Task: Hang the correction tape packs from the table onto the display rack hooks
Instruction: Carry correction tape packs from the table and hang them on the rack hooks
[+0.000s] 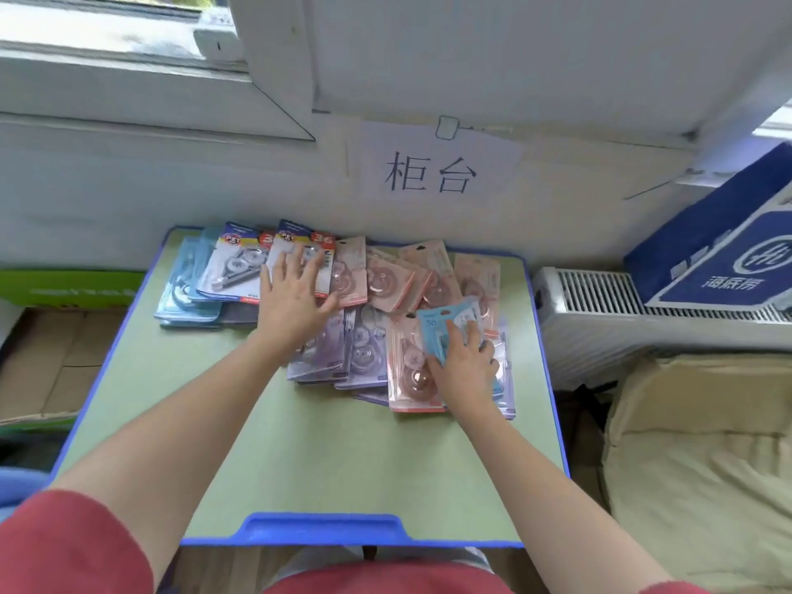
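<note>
Head view: the packs (377,293) lie in an overlapping heap on the far half of the surface (343,456). The left hand (295,297) lies flat on them, fingers straight and spread. The right hand (465,366) pinches a blue pack (445,332) at the right side of the heap. I think lifting it may drag the slippery neighbours over the right edge. No rack is visible. Count: two white packs (240,267), at least five pink packs (385,280), about three purple packs (343,349). The pale stack (188,289) at left I cannot count.
</note>
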`<state>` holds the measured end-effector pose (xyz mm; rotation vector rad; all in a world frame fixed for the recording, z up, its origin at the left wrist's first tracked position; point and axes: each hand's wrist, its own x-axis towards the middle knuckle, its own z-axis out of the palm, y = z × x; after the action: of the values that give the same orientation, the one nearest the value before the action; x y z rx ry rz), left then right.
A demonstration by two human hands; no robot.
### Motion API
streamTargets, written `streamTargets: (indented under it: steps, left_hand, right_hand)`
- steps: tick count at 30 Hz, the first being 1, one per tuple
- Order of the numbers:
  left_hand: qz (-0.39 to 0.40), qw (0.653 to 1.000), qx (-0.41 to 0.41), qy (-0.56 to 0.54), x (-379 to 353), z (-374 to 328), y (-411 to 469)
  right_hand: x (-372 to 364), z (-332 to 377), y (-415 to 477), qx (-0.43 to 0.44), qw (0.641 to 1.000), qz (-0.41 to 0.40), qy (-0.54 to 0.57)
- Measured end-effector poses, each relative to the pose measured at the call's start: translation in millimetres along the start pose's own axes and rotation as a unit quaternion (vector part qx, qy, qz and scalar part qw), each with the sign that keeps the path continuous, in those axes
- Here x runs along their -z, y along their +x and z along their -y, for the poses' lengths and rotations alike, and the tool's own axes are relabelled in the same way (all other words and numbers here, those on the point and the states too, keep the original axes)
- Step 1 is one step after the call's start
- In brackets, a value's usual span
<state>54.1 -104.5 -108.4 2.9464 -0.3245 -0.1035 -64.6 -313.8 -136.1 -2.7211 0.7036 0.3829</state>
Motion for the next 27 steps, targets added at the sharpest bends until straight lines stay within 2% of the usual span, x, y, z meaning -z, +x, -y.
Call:
streamTargets:
  steps: [8,21,27]
  left_hand:
    - [0.081,0.995,0.043,0.030,-3.8,4.3,55.8]
    - [0.151,0.985,0.084,0.014,-6.2,11.8,62.9]
    - [0.139,0.989,0.045,0.009,-6.8,10.8,45.5]
  right_hand:
    - [4.0,-11.1,11.7,0.032,0.999,0.025,-0.029]
    - [8.1,-9.6,14.2,0.035,0.999,0.037,-0.021]
    - [4.4,-10.5,13.9,0.030,0.999,0.035,-0.014]
